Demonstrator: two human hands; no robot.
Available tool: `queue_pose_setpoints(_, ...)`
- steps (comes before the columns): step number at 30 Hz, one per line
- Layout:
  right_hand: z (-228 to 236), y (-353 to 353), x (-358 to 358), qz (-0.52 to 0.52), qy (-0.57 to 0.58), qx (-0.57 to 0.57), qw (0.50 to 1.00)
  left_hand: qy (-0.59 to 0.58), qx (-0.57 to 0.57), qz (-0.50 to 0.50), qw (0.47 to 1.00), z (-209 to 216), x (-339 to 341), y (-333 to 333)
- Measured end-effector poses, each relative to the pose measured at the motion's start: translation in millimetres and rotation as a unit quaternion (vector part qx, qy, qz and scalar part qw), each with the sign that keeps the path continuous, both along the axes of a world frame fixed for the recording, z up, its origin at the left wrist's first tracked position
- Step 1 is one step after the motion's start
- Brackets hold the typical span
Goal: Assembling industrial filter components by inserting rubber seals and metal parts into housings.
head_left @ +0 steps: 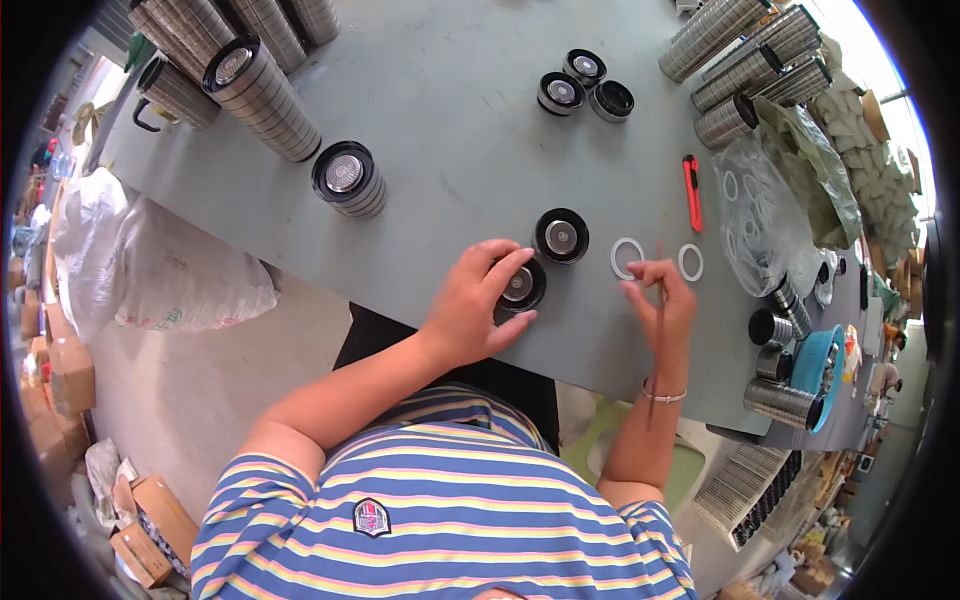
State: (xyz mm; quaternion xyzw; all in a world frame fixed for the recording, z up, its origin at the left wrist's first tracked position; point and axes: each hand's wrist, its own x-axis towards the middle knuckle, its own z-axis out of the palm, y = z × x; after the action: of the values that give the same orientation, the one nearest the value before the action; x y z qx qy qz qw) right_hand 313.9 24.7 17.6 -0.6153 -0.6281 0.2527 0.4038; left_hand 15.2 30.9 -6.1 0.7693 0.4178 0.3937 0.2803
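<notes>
black lid (522, 286) under left hand (475, 305), grip unclear

One head-worn fisheye view looks steeply down from above the person's striped shirt (440, 500) at 6 o'clock; it faces forward over the grey counter (440, 130), which fills the frame from centre to 12 o'clock; both hands sit near, just below centre; straight edges bow toward the dark circular rim; floor shows at 8 o'clock.
</notes>
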Motion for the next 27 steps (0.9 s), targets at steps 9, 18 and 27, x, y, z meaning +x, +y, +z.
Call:
queue_pose_setpoints(9, -14.5, -14.4, -14.8, -0.019, 0.009, 0.095, 0.995, -0.006, 0.085, -0.041, 0.995, 18.8, -6.1, -3.7)
queue_pose_setpoints(18, 44.9, -52.9, -97.5, -0.004, 0.348, -0.03, 0.937, -0.364, -0.446, -0.105, 0.811, 63.0, -9.4, -17.0)
queue_pose_setpoints(27, 52.0, -52.5, -105.2, -0.015, 0.342, -0.023, 0.939, -0.318, -0.427, -0.061, 0.844, 54.4, -10.6, -22.5)
